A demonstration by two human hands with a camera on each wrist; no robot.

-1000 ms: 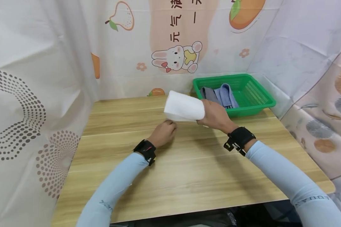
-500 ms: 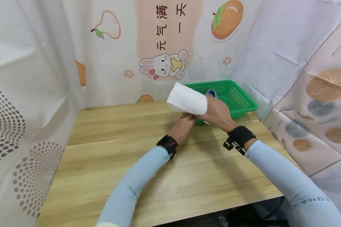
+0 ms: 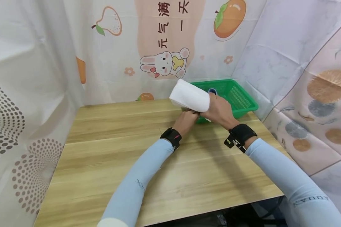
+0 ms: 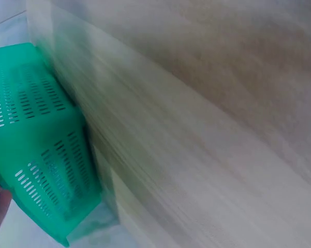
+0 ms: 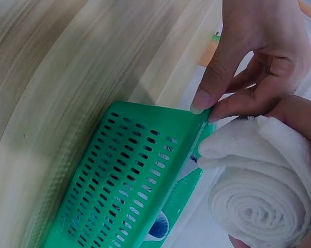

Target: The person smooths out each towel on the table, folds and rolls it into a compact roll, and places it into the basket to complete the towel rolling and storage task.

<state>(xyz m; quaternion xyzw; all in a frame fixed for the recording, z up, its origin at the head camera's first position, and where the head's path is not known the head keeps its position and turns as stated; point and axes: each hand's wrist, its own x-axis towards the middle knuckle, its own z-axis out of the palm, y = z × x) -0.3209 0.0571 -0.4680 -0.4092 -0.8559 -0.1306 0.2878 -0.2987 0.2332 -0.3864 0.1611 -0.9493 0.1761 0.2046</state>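
My right hand (image 3: pixel 220 110) grips a rolled white towel (image 3: pixel 190 96) and holds it just above the near left corner of a green plastic basket (image 3: pixel 238 94). The towel's rolled end (image 5: pixel 258 196) shows in the right wrist view, beside the basket's slotted wall (image 5: pixel 134 175). My left hand (image 3: pixel 188 118) reaches under the towel. Its thumb and forefinger (image 5: pixel 204 98) pinch the basket's rim at that corner. A bit of blue cloth (image 3: pixel 212 91) peeks out inside the basket, mostly hidden by the towel and my hand.
The basket stands at the far right corner of a wooden table (image 3: pixel 116 151). Printed curtains (image 3: pixel 31 78) close off the left, back and right sides. In the left wrist view the basket (image 4: pixel 36 155) is blurred against the tabletop.
My left hand has moved right across the table and taken hold of the basket's rim. The right hand with the towel has drifted closer to the basket.
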